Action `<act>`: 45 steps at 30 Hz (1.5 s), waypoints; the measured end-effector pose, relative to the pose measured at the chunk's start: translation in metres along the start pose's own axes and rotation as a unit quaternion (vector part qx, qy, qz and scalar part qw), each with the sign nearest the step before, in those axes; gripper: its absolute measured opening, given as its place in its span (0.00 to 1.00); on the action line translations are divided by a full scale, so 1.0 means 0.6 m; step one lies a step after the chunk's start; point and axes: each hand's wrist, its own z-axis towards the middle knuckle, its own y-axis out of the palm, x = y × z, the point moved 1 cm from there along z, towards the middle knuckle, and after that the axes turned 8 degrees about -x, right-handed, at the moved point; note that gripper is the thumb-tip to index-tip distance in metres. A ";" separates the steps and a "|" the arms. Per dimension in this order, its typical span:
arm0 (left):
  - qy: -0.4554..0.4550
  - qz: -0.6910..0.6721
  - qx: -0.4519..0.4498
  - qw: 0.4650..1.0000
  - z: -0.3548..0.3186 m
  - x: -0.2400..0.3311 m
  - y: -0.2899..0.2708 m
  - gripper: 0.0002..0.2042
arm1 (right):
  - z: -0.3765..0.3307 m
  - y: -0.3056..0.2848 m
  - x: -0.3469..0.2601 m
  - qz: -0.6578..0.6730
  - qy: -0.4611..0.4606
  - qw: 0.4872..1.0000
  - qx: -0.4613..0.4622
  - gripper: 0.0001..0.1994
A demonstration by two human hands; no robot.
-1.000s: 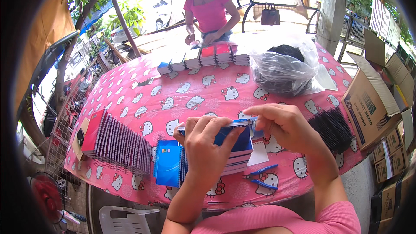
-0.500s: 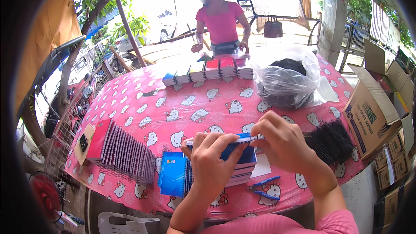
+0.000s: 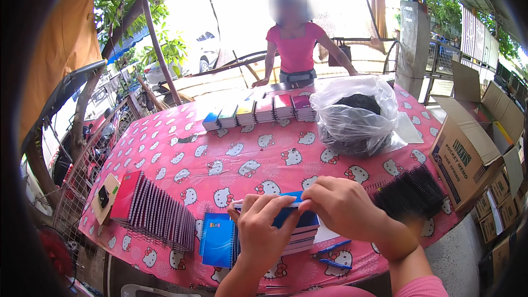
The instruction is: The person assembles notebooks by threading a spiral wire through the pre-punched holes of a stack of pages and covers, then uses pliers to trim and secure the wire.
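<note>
My left hand is closed round a small blue notebook, held tilted with its edge turned up. At the right end of that edge, my right hand pinches with thumb and fingers; any small part between the fingertips is hidden. Under my hands stands a stack of blue-covered notebooks, partly covered by the left hand. Beside it on the left lie blue spiral notebooks. Blue-handled pliers rest on the table close below my right hand.
A tall stack of red spiral notebooks stands left, beside a phone on cardboard. Black coils lie right, near a carton. Across the table are coloured notebook stacks, a plastic bag and a person.
My right hand has moved in against the notebook's end, hiding the bit that stuck out there. The person opposite has shifted right and now leans hands on the table. The view has tilted slightly.
</note>
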 end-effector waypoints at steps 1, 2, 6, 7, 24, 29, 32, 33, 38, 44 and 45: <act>0.002 -0.005 -0.002 1.000 -0.001 -0.002 0.000 0.13 | 0.002 -0.008 -0.006 0.031 0.014 0.999 0.001 0.10; 0.005 -0.008 -0.003 1.000 -0.001 -0.005 0.000 0.13 | 0.004 -0.013 -0.010 0.062 0.026 0.998 0.002 0.11; -0.019 -0.024 -0.006 0.999 0.002 0.005 -0.007 0.15 | 0.002 -0.005 -0.005 0.003 0.008 1.000 -0.015 0.09; -0.020 -0.028 -0.007 0.999 0.002 0.004 -0.008 0.15 | 0.009 -0.005 -0.012 -0.004 -0.001 1.000 0.023 0.08; -0.028 -0.032 0.021 0.999 -0.012 -0.032 -0.007 0.14 | -0.174 0.192 0.319 -0.110 0.216 0.959 -0.150 0.31; -0.053 0.016 0.062 0.997 -0.007 -0.028 -0.002 0.15 | -0.126 0.152 0.338 0.002 0.313 0.946 -0.086 0.23; -0.039 -0.039 0.077 0.996 -0.002 -0.039 0.000 0.15 | -0.035 0.067 0.300 0.464 0.104 0.864 0.166 0.20; -0.040 -0.070 0.076 0.994 -0.005 -0.047 0.001 0.15 | -0.010 0.045 0.252 0.542 0.102 0.823 0.137 0.20; -0.076 -0.088 0.056 0.992 -0.002 -0.047 0.011 0.15 | 0.052 0.004 0.226 0.023 0.068 0.997 -0.013 0.17; -0.061 -0.110 0.036 0.991 0.001 -0.048 0.006 0.14 | 0.049 -0.042 0.199 0.220 -0.019 0.970 -0.103 0.16; -0.048 -0.114 0.032 0.992 0.005 -0.048 0.006 0.13 | 0.052 -0.035 0.204 0.205 0.018 0.975 -0.084 0.17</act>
